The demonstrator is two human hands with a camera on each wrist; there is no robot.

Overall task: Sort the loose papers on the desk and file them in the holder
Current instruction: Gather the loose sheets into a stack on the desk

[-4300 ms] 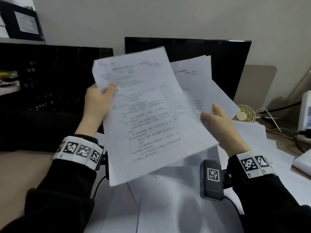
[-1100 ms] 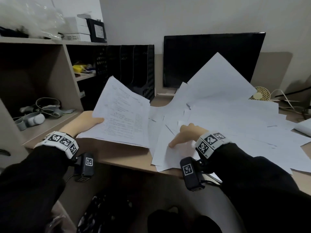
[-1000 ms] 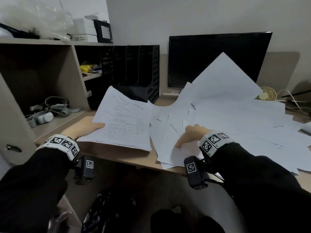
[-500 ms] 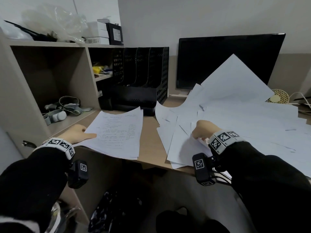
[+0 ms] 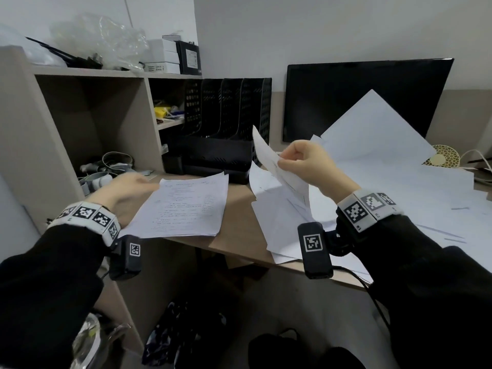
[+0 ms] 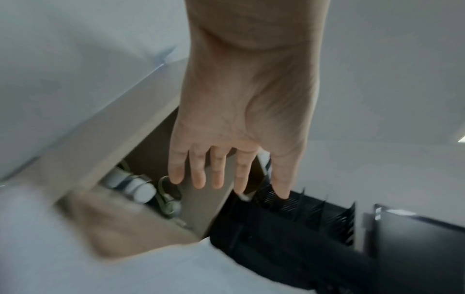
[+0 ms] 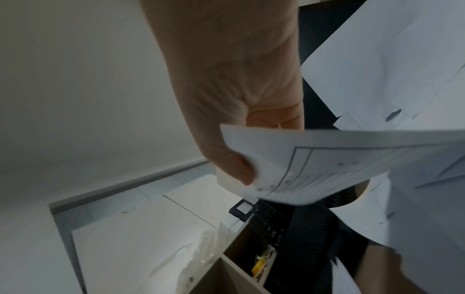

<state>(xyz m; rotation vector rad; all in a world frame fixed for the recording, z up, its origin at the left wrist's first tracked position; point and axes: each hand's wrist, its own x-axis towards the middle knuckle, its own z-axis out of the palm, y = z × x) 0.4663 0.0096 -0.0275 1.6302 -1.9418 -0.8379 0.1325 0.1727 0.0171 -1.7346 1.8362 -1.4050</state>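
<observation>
A stack of printed papers [image 5: 186,209] lies flat at the desk's front left. My left hand [image 5: 143,183] hovers blurred at the stack's left edge, fingers [image 6: 217,175] straight and spread, holding nothing. My right hand [image 5: 283,162] is raised over the desk and pinches one sheet [image 5: 266,153] between thumb [image 7: 234,165] and curled fingers; the sheet [image 7: 327,167] carries a printed table. A wide pile of loose white papers [image 5: 386,187] covers the right of the desk. The black slotted file holder [image 5: 226,123] stands behind the stack, its slots [image 6: 302,210] showing no paper.
A dark monitor [image 5: 359,97] stands behind the loose pile, with one sheet leaning on it. A wooden shelf unit [image 5: 87,123] on the left holds cables and small devices. White cables [image 5: 476,161] and a round perforated object [image 5: 444,158] sit at the far right.
My left hand has laid the printed stack flat on the desk and let go of it. My right hand has risen from the loose pile with one sheet pinched.
</observation>
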